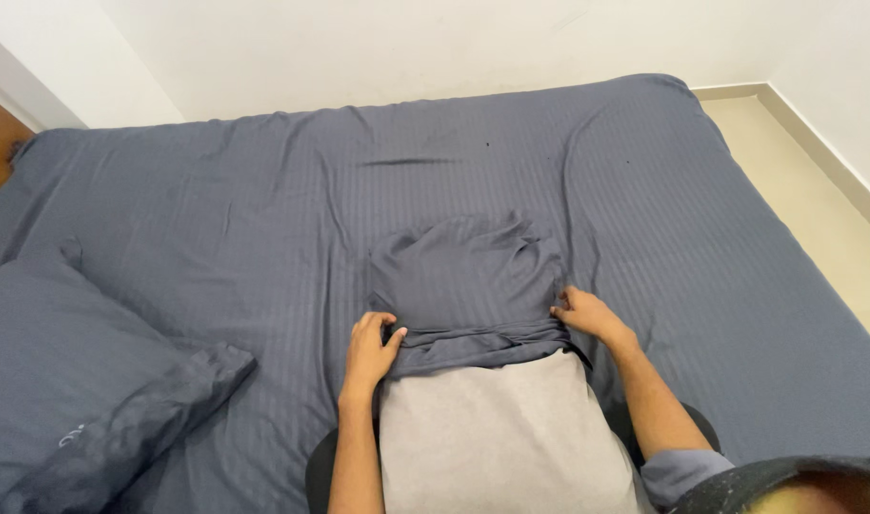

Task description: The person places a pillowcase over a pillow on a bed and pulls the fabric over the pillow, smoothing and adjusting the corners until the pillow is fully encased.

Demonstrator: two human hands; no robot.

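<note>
Bedsheet point(263, 190) slate-blue, faint stripes; garment point(463, 276) dark grey; cloth point(501, 438) light grey.

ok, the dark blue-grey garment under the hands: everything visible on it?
The dark garment is blue-grey, soft, thin-looking fabric, close in colour to the bed sheet it lies on. It lies mostly flat with wrinkles, its near edge bunched into folds. That edge overlaps a light grey cloth nearer the person. The left hand pinches the bunched edge at one corner; the right hand presses its opposite corner with the fingers.
</note>
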